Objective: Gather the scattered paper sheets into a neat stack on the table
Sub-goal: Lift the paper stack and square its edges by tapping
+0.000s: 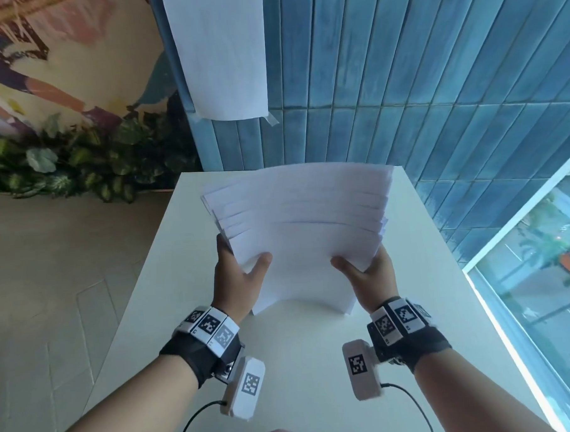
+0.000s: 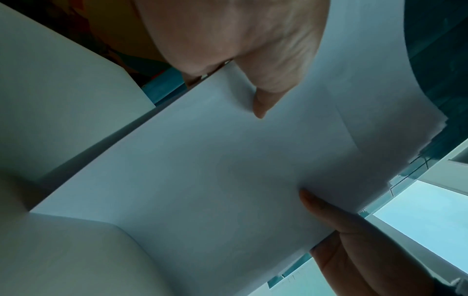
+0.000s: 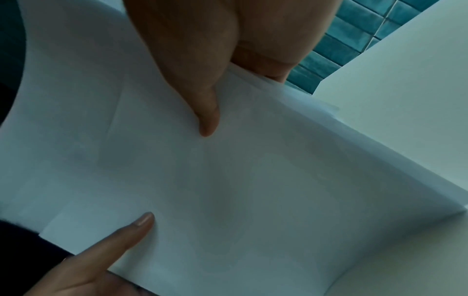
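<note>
**Fanned sheets could slip before they square up**

Between my two hands the paper sheets [image 1: 297, 235] stand on their near edge on the white table [image 1: 420, 275]. My left hand [image 1: 239, 276] pinches the left side, thumb on the front sheet; my right hand [image 1: 366, 271] pinches the right side likewise. Farther out, the top edges fan unevenly and bow toward the tiled wall [image 1: 402, 80]. I judge that loosening too much would let the back sheets slide away, while squeezing harder would crease the curved bottom.
</note>
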### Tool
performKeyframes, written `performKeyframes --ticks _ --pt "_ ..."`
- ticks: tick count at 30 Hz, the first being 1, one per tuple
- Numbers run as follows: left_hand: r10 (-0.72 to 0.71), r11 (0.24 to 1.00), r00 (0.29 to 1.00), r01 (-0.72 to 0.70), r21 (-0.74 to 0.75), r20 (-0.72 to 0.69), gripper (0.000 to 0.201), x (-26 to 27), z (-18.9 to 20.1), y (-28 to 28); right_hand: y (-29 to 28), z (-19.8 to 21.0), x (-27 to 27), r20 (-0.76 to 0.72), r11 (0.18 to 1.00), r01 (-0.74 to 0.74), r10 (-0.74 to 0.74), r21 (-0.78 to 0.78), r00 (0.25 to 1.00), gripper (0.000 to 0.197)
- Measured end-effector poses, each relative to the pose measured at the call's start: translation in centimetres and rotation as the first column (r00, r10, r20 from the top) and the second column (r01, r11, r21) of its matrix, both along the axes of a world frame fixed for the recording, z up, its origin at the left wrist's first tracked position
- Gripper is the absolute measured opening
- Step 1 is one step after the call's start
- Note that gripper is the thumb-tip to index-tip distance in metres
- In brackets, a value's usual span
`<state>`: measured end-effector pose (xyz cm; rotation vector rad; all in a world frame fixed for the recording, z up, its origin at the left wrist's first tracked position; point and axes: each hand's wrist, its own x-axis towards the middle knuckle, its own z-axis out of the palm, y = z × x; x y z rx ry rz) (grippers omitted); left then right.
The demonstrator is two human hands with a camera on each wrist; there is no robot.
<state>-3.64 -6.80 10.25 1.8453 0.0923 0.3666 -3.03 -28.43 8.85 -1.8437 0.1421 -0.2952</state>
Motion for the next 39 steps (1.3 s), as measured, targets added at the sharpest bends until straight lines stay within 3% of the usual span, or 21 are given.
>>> performKeyframes --ticks 4,13,18,22,25,30,39 --pt "0.006 1.000 0.999 -0.006 -0.003 0.051 0.052 0.6 0.0 0.0 0.0 0.3 0.0 0.015 0.999 -0.004 0.003 0.046 1.000 0.059" --pt "-0.019 0.997 0.993 0.028 -0.075 0.117 0.050 1.5 -0.7 0.0 -0.2 0.2 0.7 0.045 0.996 -0.030 0.026 0.088 0.999 0.051" --pt "-0.050 0.997 0.999 0.051 -0.059 0.019 0.050 1.2 -2.1 -0.2 -0.2 -1.1 0.6 -0.027 0.998 -0.048 0.049 0.046 0.998 0.031" --pt "-0.022 0.999 1.000 0.023 -0.049 0.011 0.030 1.5 -1.8 -0.8 0.3 -0.6 1.0 0.020 1.000 -0.007 0.007 -0.021 1.000 0.018" --pt "0.004 0.999 0.999 -0.002 -0.032 0.053 0.027 1.8 -1.0 -0.9 0.4 0.2 1.5 0.065 0.999 0.010 -0.007 -0.040 0.998 0.021" --pt "0.028 0.999 0.998 -0.026 -0.038 0.047 0.042 1.4 -1.2 -0.6 0.2 -0.1 1.0 0.050 1.000 0.007 -0.008 0.022 0.999 0.050" --pt "0.044 0.995 0.998 -0.038 -0.093 0.054 0.037 1.7 -1.2 -1.3 0.3 0.3 1.8 0.069 1.000 0.002 -0.002 0.005 0.998 0.031"
